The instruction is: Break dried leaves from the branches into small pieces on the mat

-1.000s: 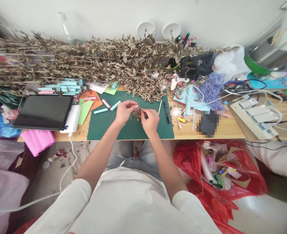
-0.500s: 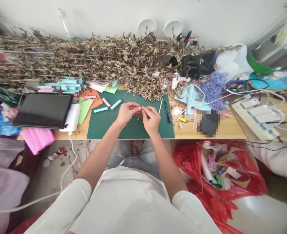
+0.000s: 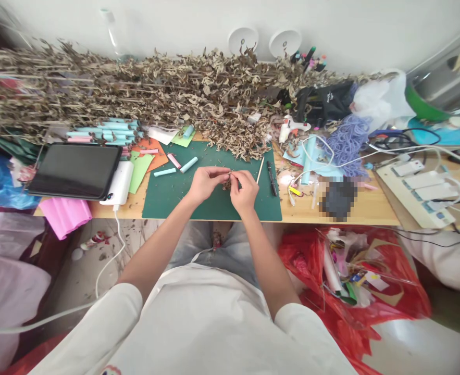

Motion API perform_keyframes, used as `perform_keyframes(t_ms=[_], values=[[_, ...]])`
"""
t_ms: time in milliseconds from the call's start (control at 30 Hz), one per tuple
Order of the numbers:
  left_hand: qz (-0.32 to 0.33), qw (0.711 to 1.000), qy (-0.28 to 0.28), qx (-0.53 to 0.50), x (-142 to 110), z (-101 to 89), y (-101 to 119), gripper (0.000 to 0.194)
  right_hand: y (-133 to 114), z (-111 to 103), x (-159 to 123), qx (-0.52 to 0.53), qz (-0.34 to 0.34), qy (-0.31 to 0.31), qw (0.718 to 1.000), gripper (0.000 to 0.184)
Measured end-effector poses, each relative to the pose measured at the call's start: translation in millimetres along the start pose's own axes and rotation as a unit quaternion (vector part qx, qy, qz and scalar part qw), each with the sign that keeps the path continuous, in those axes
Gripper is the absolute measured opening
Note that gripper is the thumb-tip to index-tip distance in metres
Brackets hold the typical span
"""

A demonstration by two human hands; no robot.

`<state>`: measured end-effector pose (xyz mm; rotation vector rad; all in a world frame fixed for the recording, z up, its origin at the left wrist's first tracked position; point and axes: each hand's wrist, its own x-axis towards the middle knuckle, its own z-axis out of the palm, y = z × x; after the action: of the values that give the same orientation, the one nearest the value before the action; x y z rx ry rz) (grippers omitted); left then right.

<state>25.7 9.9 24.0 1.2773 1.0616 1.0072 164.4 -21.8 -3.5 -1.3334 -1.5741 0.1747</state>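
Observation:
My left hand [image 3: 204,183] and my right hand [image 3: 244,190] meet over the green cutting mat [image 3: 167,200]. Both are closed, with thumbs and forefingers pinching a small bit of dried leaf [image 3: 230,174] between them; its exact shape is too small to make out. Below the fingertips, a little heap of dried leaves [image 3: 226,185] shows in part. Left of my hands lie several short paper tubes, among them a blue tube [image 3: 189,164] and a pink tube [image 3: 174,160]. On the mat's right side rest a thin wooden stick [image 3: 260,170] and a black pen [image 3: 271,178].
Dried leafy stalks [image 3: 136,88] cover the back of the table. A tablet [image 3: 75,171], a white power bank [image 3: 121,183] and stacked blue tubes [image 3: 112,132] stand left. To the right are a glue gun [image 3: 292,126], purple yarn [image 3: 348,143], a power strip [image 3: 417,192] and a red bag [image 3: 303,260] below.
The whole view has shifted slightly, so the table items appear a little further right. My hands stay together over the mat, fingertips still pinched, with only a small finger movement.

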Motion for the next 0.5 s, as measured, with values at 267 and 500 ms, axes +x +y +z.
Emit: perform_keyframes(t_ms=[267,500], values=[[0.202,0.911,-0.026,0.359,-2.7,-2.5,7.6,0.021,0.0,-2.3,-0.5,-0.008,-0.013,-0.009,1.000,0.020],[0.204,0.868,0.033,0.451,-8.3,18.2,0.6,0.022,-3.4,-1.6,-2.3,-0.067,0.007,-0.001,0.998,0.018]])
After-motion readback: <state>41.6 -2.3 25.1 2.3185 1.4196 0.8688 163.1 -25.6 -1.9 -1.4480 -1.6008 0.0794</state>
